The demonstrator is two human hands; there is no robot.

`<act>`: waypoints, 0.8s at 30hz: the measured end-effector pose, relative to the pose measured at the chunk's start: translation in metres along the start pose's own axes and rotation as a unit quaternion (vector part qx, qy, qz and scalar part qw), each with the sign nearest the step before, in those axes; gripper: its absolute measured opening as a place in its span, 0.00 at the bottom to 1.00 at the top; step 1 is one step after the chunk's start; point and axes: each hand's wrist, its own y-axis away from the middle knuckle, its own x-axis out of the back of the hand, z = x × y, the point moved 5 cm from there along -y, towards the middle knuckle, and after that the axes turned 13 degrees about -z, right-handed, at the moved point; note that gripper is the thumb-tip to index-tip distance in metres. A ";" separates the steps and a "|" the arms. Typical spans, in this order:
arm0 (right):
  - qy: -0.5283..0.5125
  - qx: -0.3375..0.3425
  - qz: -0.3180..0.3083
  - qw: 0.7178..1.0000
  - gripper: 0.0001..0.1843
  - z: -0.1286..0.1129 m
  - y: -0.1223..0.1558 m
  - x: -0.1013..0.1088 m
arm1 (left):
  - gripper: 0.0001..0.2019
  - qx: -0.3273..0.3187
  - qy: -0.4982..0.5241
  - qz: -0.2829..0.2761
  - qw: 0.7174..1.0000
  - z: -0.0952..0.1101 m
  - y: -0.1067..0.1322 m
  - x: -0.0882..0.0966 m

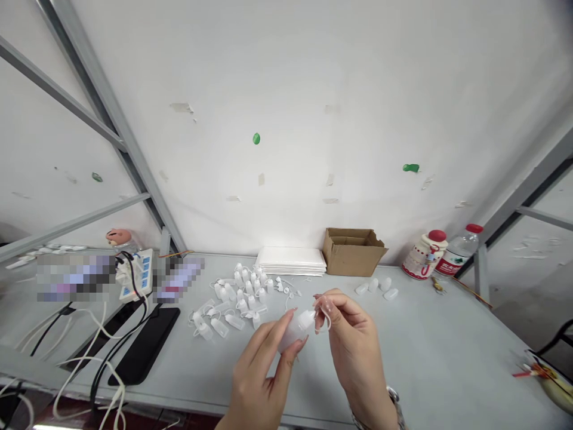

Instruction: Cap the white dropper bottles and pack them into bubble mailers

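Note:
My left hand [264, 367] pinches a small translucent plastic bottle [294, 328] between thumb and fingers, above the grey table [425, 346]. My right hand [351, 340] is closed at the bottle's tip, its fingertips pinching the small white cap [320, 310] there. Behind my hands, a heap of several like white bottles with tethered caps [242, 292] lies on the table. Three loose bottles [376, 285] lie further right.
An open cardboard box [353, 251] and a stack of white sheets [292, 261] stand against the wall. A red-capped decorated jar [424, 254] and a water bottle [459, 251] sit at the right. A power strip [136, 275], cables and a black pad [143, 346] lie at the left.

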 end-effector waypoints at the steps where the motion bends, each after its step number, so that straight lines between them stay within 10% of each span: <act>1: 0.011 0.004 -0.001 1.000 0.09 -0.001 0.000 0.001 | 0.18 0.000 0.002 -0.004 1.000 0.000 0.000 0.000; 16: 0.186 0.008 -0.027 0.982 0.11 0.003 -0.002 0.013 | 0.15 0.094 0.122 -0.067 0.986 -0.030 -0.002 -0.040; 24: 0.435 0.075 0.081 0.894 0.16 0.049 -0.069 0.114 | 0.18 0.236 -0.086 -0.237 0.938 -0.111 0.006 -0.113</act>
